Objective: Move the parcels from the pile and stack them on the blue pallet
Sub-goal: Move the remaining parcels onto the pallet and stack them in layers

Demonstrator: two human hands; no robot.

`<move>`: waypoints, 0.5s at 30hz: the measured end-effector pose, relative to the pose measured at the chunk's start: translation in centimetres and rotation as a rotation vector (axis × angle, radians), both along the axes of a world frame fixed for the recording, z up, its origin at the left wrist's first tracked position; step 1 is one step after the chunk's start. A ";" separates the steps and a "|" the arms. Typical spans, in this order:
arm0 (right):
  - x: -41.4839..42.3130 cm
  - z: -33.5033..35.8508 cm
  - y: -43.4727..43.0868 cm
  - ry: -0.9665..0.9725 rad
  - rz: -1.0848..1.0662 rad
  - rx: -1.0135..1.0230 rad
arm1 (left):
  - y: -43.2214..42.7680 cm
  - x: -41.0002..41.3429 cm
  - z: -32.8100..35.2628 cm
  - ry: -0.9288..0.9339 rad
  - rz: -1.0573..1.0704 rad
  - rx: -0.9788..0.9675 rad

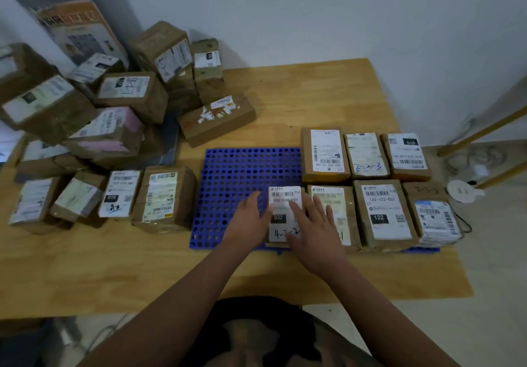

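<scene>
I see a light wooden table (pixel 313 275) with a smooth yellowish top filling most of my view. Behind it stands a plain white wall (pixel 342 10). At the far left, a tall printed cardboard box (pixel 82 30) with orange and white panels leans against that wall. Off the table's right edge, on the pale floor (pixel 499 267), lies a round white disc-shaped device (pixel 463 191) with a thin black cable (pixel 467 225) near it. Further right I make out two slanted yellow wooden bars (pixel 484 132), and between them a loose tangle of grey cords (pixel 473 157), too blurred to tell apart.
</scene>
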State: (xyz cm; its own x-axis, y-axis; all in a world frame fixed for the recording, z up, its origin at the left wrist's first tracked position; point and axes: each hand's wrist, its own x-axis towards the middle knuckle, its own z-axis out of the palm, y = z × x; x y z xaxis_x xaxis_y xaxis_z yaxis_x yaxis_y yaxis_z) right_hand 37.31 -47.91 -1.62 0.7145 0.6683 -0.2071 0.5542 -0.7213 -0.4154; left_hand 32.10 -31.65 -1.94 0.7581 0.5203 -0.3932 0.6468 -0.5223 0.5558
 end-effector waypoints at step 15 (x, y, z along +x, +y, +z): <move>-2.6 0.8 10.3 0.049 0.094 0.031 | 9.4 -8.2 3.1 -0.167 0.180 0.069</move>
State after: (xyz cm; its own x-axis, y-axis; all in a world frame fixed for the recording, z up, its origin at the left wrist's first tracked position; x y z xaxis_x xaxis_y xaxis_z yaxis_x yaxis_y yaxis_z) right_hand 34.76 -37.58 -0.85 0.6376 0.7387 -0.2183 0.5974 -0.6531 -0.4653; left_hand 23.86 -22.22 1.14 0.7023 0.6738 -0.2298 0.6352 -0.4473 0.6296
